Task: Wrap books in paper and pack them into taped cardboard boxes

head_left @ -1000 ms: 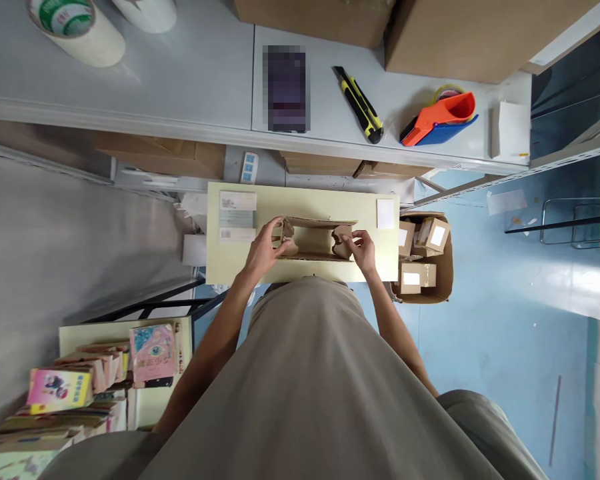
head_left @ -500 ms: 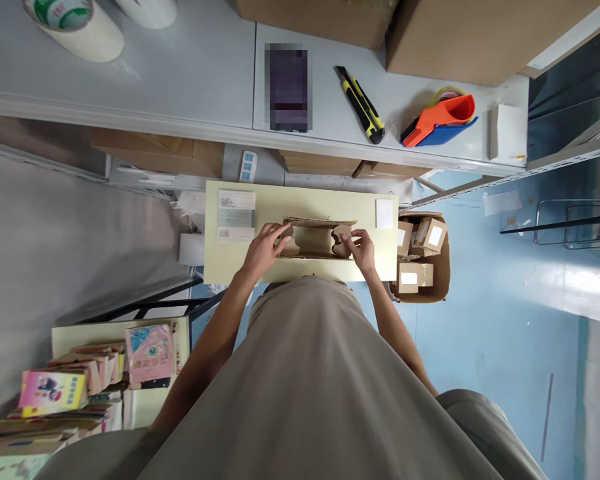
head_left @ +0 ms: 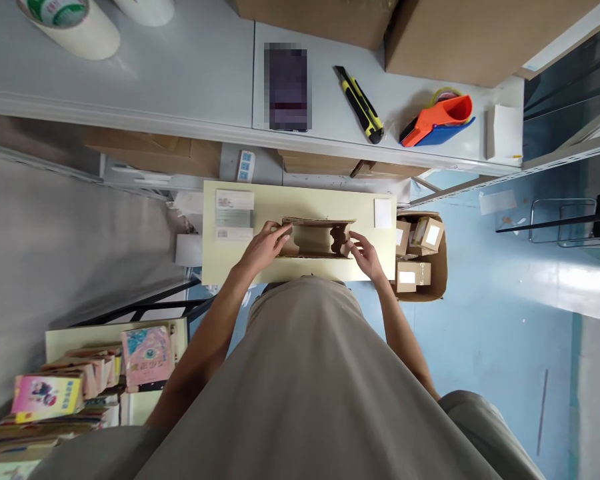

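Observation:
A small open cardboard box [head_left: 314, 248] sits on the pale yellow tabletop [head_left: 310, 271] in front of my body, its long side walls upright. My left hand [head_left: 263, 248] grips its left end, fingers curling over the edge toward the inside. At the right end, a cut-out cardboard flap [head_left: 338, 239] is tucked down inside the box. My right hand [head_left: 365, 256] is beside that end, thumb and fingers apart, fingertips at the edge. Printed papers [head_left: 235, 215] lie left of the box, and a white card [head_left: 383, 213] lies to its right.
A carton of small boxes [head_left: 439, 283] stands right of the table. The grey shelf [head_left: 180, 80] ahead holds a utility knife [head_left: 360, 103], an orange and blue tape dispenser [head_left: 437, 123], tape rolls [head_left: 87, 33] and large cartons [head_left: 460, 40]. Books [head_left: 147, 357] are stacked at lower left.
My right hand has drawn back to the right from the flap, which now sits lower inside the box. My left hand stays at the left end, shifted only slightly.

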Action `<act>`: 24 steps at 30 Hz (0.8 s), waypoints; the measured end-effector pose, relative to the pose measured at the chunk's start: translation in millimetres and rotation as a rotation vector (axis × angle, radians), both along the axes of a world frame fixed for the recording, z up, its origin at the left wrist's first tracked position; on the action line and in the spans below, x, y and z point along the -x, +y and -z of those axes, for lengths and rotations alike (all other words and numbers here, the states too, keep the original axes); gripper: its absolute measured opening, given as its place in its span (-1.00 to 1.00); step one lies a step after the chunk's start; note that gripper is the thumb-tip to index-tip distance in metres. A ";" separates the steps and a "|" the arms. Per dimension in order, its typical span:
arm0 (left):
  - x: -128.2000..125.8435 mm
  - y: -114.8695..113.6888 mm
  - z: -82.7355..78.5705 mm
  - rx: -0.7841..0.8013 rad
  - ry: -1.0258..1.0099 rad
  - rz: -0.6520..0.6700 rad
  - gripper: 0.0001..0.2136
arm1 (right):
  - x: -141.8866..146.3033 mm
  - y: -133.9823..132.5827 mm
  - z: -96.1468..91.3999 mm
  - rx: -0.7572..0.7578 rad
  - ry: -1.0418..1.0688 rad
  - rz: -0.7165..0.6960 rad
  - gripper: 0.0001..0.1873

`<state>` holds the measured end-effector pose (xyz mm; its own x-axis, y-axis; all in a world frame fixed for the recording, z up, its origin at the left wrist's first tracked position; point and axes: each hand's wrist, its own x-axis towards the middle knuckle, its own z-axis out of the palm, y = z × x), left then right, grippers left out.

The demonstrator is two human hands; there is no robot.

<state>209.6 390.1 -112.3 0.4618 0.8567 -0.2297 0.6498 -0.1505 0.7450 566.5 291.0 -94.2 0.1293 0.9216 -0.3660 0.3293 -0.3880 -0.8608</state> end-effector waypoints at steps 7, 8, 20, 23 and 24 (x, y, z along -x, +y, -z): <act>27.6 -3.3 -2.4 0.231 -0.250 -0.070 -0.21 | -10.4 -17.1 -8.8 -0.039 0.025 -0.197 0.07; 33.5 -5.5 -3.5 0.292 -0.296 -0.054 -0.07 | -11.9 -19.8 -9.1 -0.039 0.028 -0.232 0.14; 7.0 -0.4 -13.8 0.062 -0.099 -0.142 -0.57 | 13.3 7.4 5.4 -0.116 -0.217 -0.013 -0.22; 9.9 -0.3 -9.8 0.044 -0.118 -0.103 -0.64 | 13.8 7.3 4.5 -0.125 -0.237 -0.012 -0.20; 10.6 -1.1 -8.5 0.046 -0.130 -0.101 -0.60 | 13.5 6.7 4.8 -0.130 -0.241 -0.028 -0.25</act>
<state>198.9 389.0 -103.8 0.4019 0.8904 -0.2135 0.5579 -0.0532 0.8282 553.0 297.7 -99.0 0.1717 0.9632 -0.2066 0.5395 -0.2674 -0.7984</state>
